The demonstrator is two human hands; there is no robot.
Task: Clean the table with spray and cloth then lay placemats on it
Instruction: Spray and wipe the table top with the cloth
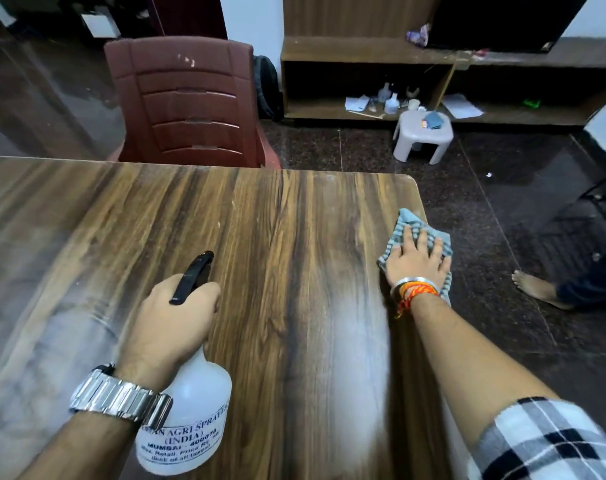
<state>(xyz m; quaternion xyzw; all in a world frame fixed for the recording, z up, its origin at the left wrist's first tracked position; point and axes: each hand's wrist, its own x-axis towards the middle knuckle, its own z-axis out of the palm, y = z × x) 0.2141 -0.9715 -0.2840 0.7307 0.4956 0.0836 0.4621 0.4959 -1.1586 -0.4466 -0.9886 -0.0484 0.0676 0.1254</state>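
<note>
Currently pressing soft, limp cloth [420, 237] flat under spread right hand [416, 259] at table [294, 237] right edge. Clamping left hand [177, 320] on bottle [190, 410] neck; light plastic, likely slippery wet. Placemats not showing.

One spray bottle [187, 403], one cloth [412, 230], one chair [187, 102], seemingly one stool [423, 135].

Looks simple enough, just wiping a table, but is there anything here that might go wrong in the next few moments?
Possibly. The cloth under the right hand sits at the table's right edge and partly overhangs it, so a stroke outward might push it off onto the floor. The left hand holds the spray bottle with its nozzle aimed across the table toward the chair, so a squeeze could wet the chair too.
</note>
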